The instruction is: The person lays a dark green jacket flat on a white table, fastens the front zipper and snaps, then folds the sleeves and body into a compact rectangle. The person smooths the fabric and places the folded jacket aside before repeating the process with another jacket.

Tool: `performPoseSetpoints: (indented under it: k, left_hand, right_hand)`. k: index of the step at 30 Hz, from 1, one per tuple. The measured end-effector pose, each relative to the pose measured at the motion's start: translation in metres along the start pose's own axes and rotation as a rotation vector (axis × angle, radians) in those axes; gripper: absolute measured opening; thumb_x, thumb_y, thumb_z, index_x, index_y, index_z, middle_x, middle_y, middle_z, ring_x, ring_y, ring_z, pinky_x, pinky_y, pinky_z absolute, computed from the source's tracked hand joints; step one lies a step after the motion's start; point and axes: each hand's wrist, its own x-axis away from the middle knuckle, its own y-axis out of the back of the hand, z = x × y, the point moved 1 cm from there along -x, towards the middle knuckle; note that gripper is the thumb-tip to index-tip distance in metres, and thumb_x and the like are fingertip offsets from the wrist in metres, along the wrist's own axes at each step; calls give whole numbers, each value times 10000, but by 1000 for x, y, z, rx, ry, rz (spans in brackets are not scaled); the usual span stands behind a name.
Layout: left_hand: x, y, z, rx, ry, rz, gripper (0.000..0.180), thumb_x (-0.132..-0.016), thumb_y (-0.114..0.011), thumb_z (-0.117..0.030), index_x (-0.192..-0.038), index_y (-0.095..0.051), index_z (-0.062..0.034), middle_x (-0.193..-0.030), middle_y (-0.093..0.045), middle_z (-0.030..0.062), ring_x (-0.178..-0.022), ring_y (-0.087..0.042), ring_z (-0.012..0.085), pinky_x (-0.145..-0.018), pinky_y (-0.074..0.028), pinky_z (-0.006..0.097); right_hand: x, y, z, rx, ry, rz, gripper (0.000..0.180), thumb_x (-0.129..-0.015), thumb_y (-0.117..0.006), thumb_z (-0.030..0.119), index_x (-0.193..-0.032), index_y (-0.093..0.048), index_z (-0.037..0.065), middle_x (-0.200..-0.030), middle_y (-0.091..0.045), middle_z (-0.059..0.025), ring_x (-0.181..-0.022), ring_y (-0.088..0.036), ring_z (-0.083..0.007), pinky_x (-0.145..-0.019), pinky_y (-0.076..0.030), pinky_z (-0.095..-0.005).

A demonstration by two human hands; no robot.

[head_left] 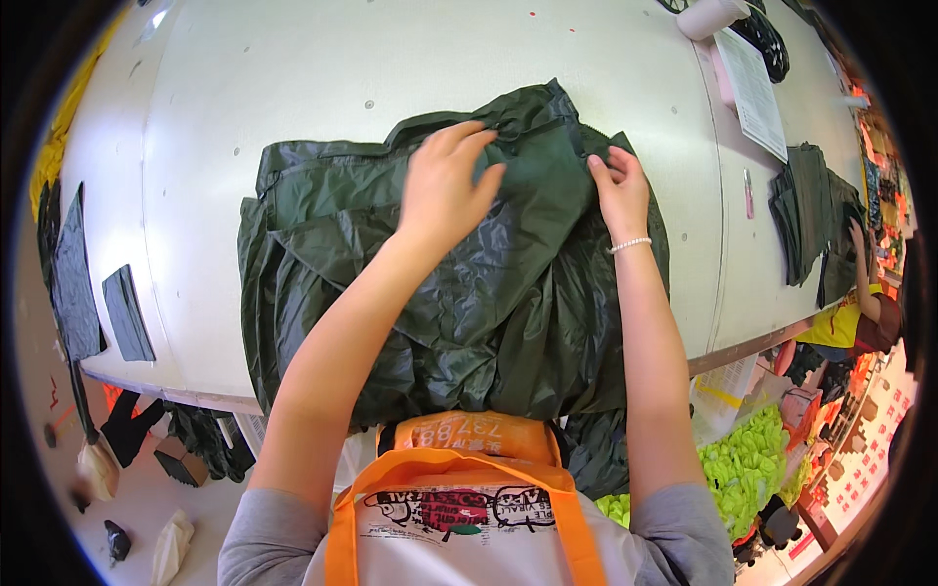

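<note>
A dark green jacket (469, 283) of thin, shiny cloth lies crumpled on the pale table in front of me, and its near side hangs over the edge against my body. My left hand (445, 190) is over the upper middle of the cloth, slightly blurred, its thumb and fingers apart and nothing seen in them. At the jacket's upper right, beside a dark zip-like edge, my right hand (622, 190) has its thumb and fingers curled together on the cloth. Part of what those fingers grip is hidden.
Folded dark pieces (803, 210) lie at the table's right, near a co-worker's arm (865, 259). A printed sheet (752, 93), a white cylinder (710, 18) and a small pinkish stick (749, 193) are also there. Dark cloth strips (127, 313) lie left. Bright yellow-green cloth (747, 469) is heaped below right.
</note>
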Motion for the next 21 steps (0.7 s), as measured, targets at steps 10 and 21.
performPoseSetpoints:
  k: [10,21]
  left_hand:
    - [-84,-113,26,341,408,461,320,-792,-683,-251,-914,-671,44,-747,-653,81,-666,-583,176,-644,-468,304]
    - [-86,-106,26,498,519,663,147,-810,-643,-188,-813,-709,-57,-632,-552,-47,-574,-413,28,-517,-330,211]
  right_hand:
    - [-41,-20,-15,-383,30,181,186,-795,-632,-19,-974,-620,32,-848,-641,-40,-747,-594,-112,-682,-470,-228]
    - [-39,-27,15,-60,324,109,140,-746,-711,83,-885,-707,70,-875,-642,-51,-842,-594,-218,-698,-479,-296]
